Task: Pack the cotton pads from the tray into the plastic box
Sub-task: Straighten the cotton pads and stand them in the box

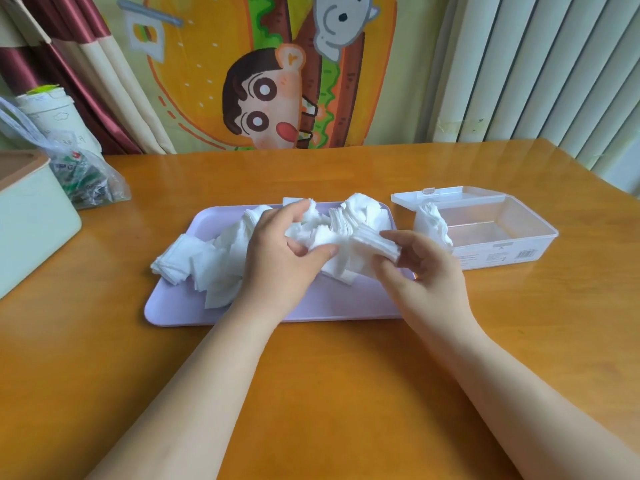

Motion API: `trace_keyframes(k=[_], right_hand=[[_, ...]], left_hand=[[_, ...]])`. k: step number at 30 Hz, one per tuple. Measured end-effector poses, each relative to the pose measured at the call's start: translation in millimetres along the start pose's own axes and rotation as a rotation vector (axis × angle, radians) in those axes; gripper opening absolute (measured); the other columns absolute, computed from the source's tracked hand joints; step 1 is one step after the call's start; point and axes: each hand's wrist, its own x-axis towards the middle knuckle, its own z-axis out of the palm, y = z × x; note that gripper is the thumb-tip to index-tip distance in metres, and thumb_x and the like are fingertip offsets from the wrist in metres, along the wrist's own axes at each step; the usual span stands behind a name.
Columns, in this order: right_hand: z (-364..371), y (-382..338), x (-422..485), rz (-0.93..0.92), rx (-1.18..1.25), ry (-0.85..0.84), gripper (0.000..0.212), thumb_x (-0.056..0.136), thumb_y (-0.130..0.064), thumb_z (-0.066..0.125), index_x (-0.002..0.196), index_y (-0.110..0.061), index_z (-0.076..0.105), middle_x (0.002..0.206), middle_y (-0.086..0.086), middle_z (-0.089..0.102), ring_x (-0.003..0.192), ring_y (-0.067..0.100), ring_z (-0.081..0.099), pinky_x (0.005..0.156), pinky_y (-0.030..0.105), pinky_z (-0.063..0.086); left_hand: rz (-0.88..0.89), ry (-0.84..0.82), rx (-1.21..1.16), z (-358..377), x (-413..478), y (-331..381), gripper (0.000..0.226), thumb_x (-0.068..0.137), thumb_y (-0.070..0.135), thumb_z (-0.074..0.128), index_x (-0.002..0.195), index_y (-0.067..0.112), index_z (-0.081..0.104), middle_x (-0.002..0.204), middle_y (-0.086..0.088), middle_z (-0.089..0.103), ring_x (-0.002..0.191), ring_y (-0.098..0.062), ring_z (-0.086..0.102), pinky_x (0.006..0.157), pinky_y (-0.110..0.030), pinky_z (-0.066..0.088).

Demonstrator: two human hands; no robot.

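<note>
A lilac tray [311, 306] lies on the wooden table, heaped with loose white cotton pads [214, 268]. My left hand [277, 251] is over the middle of the tray, its fingers curled round a bunch of pads. My right hand [426, 271] pinches a neat stack of pads [377, 244] at the tray's right end, between thumb and fingers. To the right stands the clear plastic box [512, 244], lid hinged open behind it. A small batch of pads [431, 221] leans against its left inner wall.
A pale green box [31, 223] stands at the left table edge, with a plastic bag of packets [86, 181] and a white cup [52, 116] behind it. A cartoon hanging and curtains back the table. Bare wood [346, 375] lies in front of the tray.
</note>
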Motion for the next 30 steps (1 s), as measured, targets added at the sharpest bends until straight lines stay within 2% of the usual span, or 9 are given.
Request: trace_keyframes(k=[2, 5, 9, 13, 17, 21, 24, 27, 30], right_hand=[[0.4, 1.3, -0.8, 0.003, -0.032, -0.027, 0.026, 0.092, -0.016, 0.074, 0.115, -0.026, 0.073, 0.084, -0.011, 0.07, 0.083, 0.002, 0.067, 0.074, 0.007, 0.046], [-1.1, 5.7, 1.7, 0.032, -0.107, -0.053, 0.027, 0.092, -0.017, 0.072, 0.118, -0.025, 0.072, 0.077, -0.012, 0.064, 0.075, 0.001, 0.062, 0.069, 0.006, 0.043], [-1.9, 7.1, 3.1, 0.044, -0.127, -0.029, 0.028, 0.093, -0.019, 0.072, 0.12, -0.026, 0.071, 0.069, -0.013, 0.058, 0.069, -0.003, 0.059, 0.067, 0.005, 0.042], [-2.0, 6.6, 5.0, 0.056, -0.082, -0.029, 0.029, 0.094, -0.02, 0.072, 0.122, -0.027, 0.071, 0.073, -0.01, 0.063, 0.069, -0.002, 0.059, 0.067, 0.006, 0.042], [-7.2, 5.5, 7.8, 0.069, 0.084, -0.173, 0.033, 0.094, -0.012, 0.074, 0.126, -0.021, 0.072, 0.099, -0.006, 0.081, 0.097, 0.009, 0.075, 0.086, 0.026, 0.058], [-9.6, 6.5, 8.2, 0.064, 0.141, -0.265, 0.037, 0.095, -0.01, 0.075, 0.131, -0.015, 0.071, 0.108, -0.006, 0.081, 0.107, 0.01, 0.075, 0.095, 0.031, 0.058], [-11.1, 6.6, 9.0, 0.053, 0.155, -0.273, 0.035, 0.097, -0.008, 0.072, 0.131, -0.014, 0.07, 0.105, -0.007, 0.081, 0.103, 0.006, 0.075, 0.088, 0.022, 0.056], [-11.4, 7.1, 8.9, 0.057, 0.209, -0.278, 0.032, 0.099, -0.004, 0.067, 0.129, -0.014, 0.07, 0.099, 0.0, 0.08, 0.093, 0.009, 0.073, 0.082, 0.022, 0.054], [-12.2, 3.6, 8.5, 0.069, 0.291, -0.333, 0.036, 0.094, -0.022, 0.077, 0.129, -0.018, 0.07, 0.087, -0.007, 0.068, 0.085, 0.007, 0.062, 0.079, 0.022, 0.048]], left_hand=[[-0.083, 0.021, -0.189, -1.2, -1.7, 6.8, 0.066, 0.077, 0.024, 0.092, 0.134, 0.038, 0.061, 0.124, 0.004, 0.071, 0.063, -0.009, 0.065, 0.072, -0.026, 0.053], [-0.217, -0.018, -0.4, -2.5, -3.4, 11.8, 0.049, 0.077, 0.025, 0.093, 0.118, 0.035, 0.07, 0.088, -0.009, 0.076, 0.072, -0.013, 0.067, 0.073, -0.03, 0.055], [-0.289, -0.103, -0.571, -1.2, -2.6, 12.4, 0.02, 0.084, 0.016, 0.086, 0.102, 0.019, 0.078, 0.091, -0.006, 0.079, 0.086, -0.016, 0.073, 0.09, -0.035, 0.057], [-0.258, -0.328, -0.796, -8.1, -0.6, 14.0, 0.02, 0.082, 0.009, 0.085, 0.093, 0.013, 0.069, 0.094, -0.01, 0.068, 0.089, -0.021, 0.068, 0.076, -0.033, 0.057], [-0.165, -0.406, -0.541, 0.9, -9.6, 12.1, 0.017, 0.084, 0.002, 0.083, 0.095, 0.011, 0.073, 0.088, -0.007, 0.075, 0.084, -0.017, 0.07, 0.077, -0.031, 0.06], [-0.141, -0.374, -0.425, 6.8, -11.0, 3.6, 0.014, 0.087, 0.004, 0.082, 0.097, 0.013, 0.076, 0.089, -0.008, 0.076, 0.083, -0.016, 0.069, 0.082, -0.035, 0.058], [-0.102, -0.345, -0.362, 8.9, -9.9, 0.9, 0.012, 0.087, 0.011, 0.084, 0.095, 0.016, 0.078, 0.092, -0.01, 0.076, 0.082, -0.014, 0.065, 0.082, -0.033, 0.056], [-0.098, -0.305, -0.319, 12.4, -11.4, 2.1, 0.009, 0.086, 0.013, 0.085, 0.09, 0.017, 0.077, 0.081, 0.002, 0.07, 0.075, -0.008, 0.059, 0.074, -0.024, 0.051], [-0.121, -0.275, -0.317, 14.0, -12.4, 2.6, 0.012, 0.085, 0.015, 0.086, 0.088, 0.018, 0.075, 0.077, 0.006, 0.066, 0.072, -0.007, 0.057, 0.071, -0.022, 0.049]])
